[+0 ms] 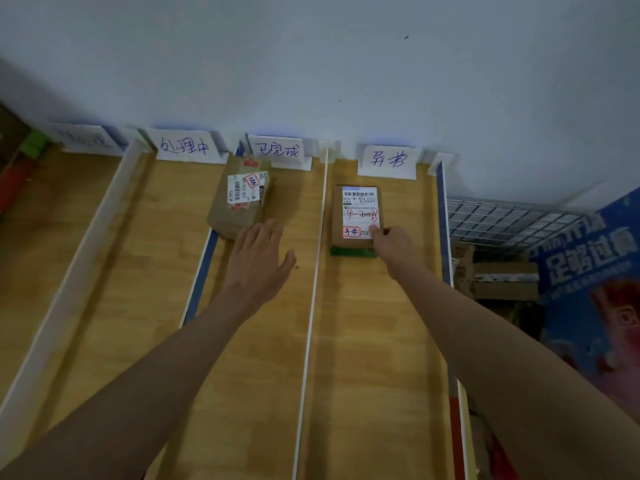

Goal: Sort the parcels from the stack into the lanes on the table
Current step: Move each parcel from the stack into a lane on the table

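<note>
Brown cardboard parcel [356,216], in the lane along the table's [374,341] right edge, is pressed by the right hand [393,245]; it should be slid squarely to the far edge. Left hand [258,261] hovers flat, empty.

One parcel [239,199] lies across a lane divider [199,271]; another box [356,216] sits in the lane to its right.

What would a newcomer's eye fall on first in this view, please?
Two bare arms reach up the wooden table: the right hand touches the labelled box lying in the rightmost lane, on a green item. The left hand hovers open just short of the crumpled brown parcel, which straddles the blue-edged divider. Handwritten signs head each lane.
</note>
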Available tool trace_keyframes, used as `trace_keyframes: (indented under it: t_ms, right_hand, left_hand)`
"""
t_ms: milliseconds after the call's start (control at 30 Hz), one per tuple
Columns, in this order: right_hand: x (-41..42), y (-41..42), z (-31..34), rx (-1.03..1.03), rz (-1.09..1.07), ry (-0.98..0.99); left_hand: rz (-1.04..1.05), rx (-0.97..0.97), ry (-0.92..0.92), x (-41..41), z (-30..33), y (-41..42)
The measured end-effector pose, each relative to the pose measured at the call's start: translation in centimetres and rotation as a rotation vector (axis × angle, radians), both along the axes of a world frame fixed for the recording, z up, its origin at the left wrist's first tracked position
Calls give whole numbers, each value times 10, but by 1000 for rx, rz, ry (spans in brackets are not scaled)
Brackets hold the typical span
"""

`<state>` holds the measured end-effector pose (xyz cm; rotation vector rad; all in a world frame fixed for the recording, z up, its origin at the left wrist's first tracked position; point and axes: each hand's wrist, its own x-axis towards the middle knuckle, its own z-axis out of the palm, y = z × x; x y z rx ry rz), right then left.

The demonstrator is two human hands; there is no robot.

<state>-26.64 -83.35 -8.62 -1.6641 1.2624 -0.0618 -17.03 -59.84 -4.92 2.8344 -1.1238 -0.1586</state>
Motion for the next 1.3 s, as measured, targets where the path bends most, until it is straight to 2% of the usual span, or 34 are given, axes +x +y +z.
trace_keyframes:
  t_ms: [300,467,567,767,967,1133,1300]
  right_hand:
    - [31,-7,-27,-23,-55,-5]
    - [26,1,-8,-93,-59,49]
    - [16,10,16,-206,18,60]
    - [-7,61,75,-606,291,6]
    - [-22,144,127,-886,534,19]
    - [-32,238,158,-930,664,52]
    - [-35,350,179,-965,694,49]
  left_hand:
    - [22,-2,20,12,-20,2]
    - [16,0,37,12,-14,9]
    - [10,-11,25,11,0,16]
    - [29,-28,-20,8,42,52]
    - [76,-69,-63,1,88,128]
    - [139,-75,-95,-11,119,226]
    - [173,-93,-127,-25,149,341]
